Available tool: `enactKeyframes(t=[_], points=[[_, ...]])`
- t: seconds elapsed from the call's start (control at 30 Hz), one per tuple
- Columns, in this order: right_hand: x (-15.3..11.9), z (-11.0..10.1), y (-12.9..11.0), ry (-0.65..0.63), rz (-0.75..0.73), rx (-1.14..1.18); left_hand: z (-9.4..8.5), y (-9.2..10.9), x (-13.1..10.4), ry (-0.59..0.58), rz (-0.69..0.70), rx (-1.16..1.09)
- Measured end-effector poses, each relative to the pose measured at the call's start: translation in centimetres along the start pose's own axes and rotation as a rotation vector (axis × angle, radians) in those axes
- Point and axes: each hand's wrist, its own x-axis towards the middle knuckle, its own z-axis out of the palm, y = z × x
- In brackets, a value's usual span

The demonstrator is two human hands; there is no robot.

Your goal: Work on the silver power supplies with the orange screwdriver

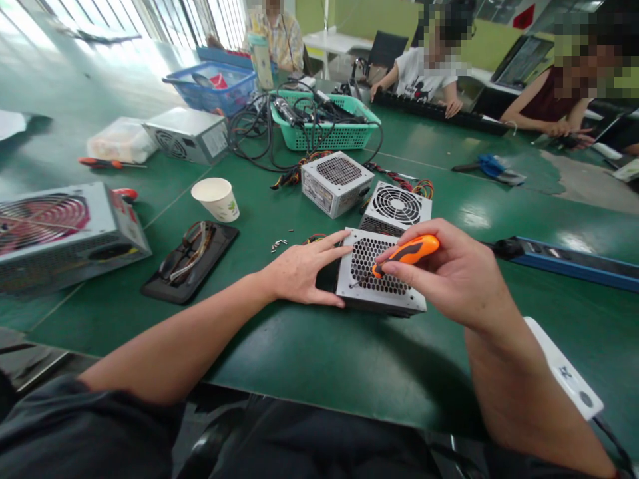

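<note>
A grey metal computer power supply with a honeycomb vent lies on the green table before me. My left hand grips its left side, thumb by the near corner and spread fingers at the far corner. In my right hand is a screwdriver with an orange and black handle, pinched between thumb and fingers. Its thin shaft slants down to the left, with the tip at the vented face's near left corner. Whether it sits in a screw is too small to tell. Several small screws lie left of my left hand.
Beyond stand two more power supplies and a green basket of cables. Leftward are a paper cup, glasses on a black tray and a large power supply. A white power strip lies right. Several people sit opposite.
</note>
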Motion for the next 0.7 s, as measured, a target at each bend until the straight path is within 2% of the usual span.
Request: enactKeyframes(t=[0.23, 0.33, 0.47, 0.53, 0.6, 0.7], points=[[-0.1, 0.0, -0.5, -0.014, -0.031, -0.007, -0.4, -0.1, 0.1, -0.013, 0.013, 0.039], [-0.1, -1.1, -1.0, 0.034, -0.044, 0.025, -1.1, 0.8, 0.2, 0.053, 0.091, 0.140], [-0.4, -4.0, -1.8, 0.159, -0.107, -0.040, -0.9, 4.3, 0.3, 0.258, 0.328, 0.246], [-0.6, -5.6, -2.0, 0.231, -0.123, -0.180, -0.1, 6.7, 0.7, 0.299, 0.366, 0.308], [-0.8, -6.8, -1.8, 0.273, -0.120, -0.333, 0.8, 9.2, 1.5, 0.268, 0.298, 0.338], [-1.0, -7.6, -1.5, 0.293, -0.119, -0.468, 2.2, 11.8, 3.1, 0.150, 0.057, 0.341]])
